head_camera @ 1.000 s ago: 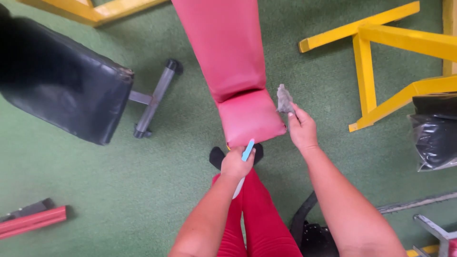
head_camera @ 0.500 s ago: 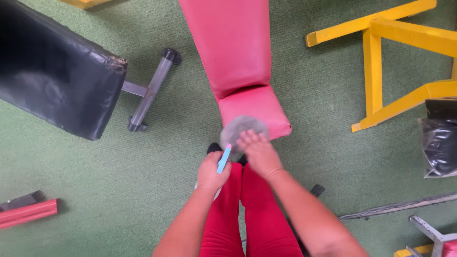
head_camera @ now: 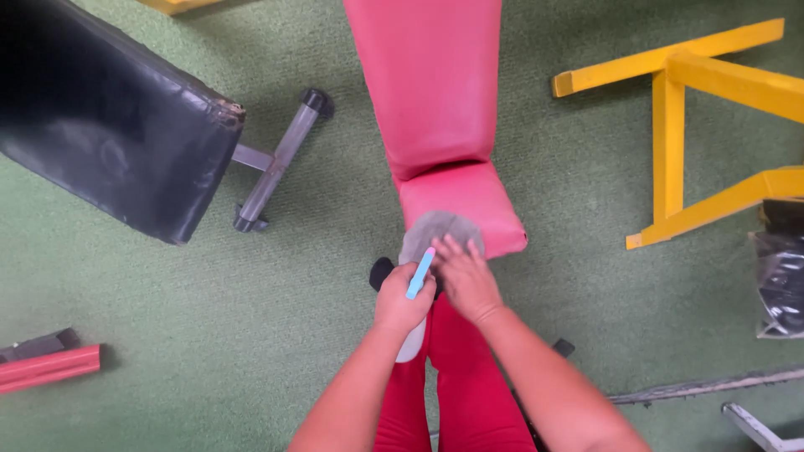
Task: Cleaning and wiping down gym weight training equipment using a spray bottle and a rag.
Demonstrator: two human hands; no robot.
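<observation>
My left hand (head_camera: 404,303) grips a white spray bottle with a light blue trigger (head_camera: 420,274), held low over my red-clad legs (head_camera: 452,393). My right hand (head_camera: 466,279) lies flat on a grey cloth (head_camera: 435,228), pressing it onto the near end of the red padded bench seat (head_camera: 473,201). The long red backrest pad (head_camera: 431,75) runs away from me above the seat. The two hands sit side by side, almost touching.
A black padded bench (head_camera: 109,134) on a grey metal foot (head_camera: 276,163) stands at the left. Yellow metal frame bars (head_camera: 670,125) stand at the right, beside a black wrapped object (head_camera: 779,268). A red bar (head_camera: 46,368) lies at the lower left. Green carpet (head_camera: 209,318) covers the floor.
A second ago my right hand held the bunched cloth beside the seat's right edge. It has since moved left and spread the cloth flat on the seat's near end.
</observation>
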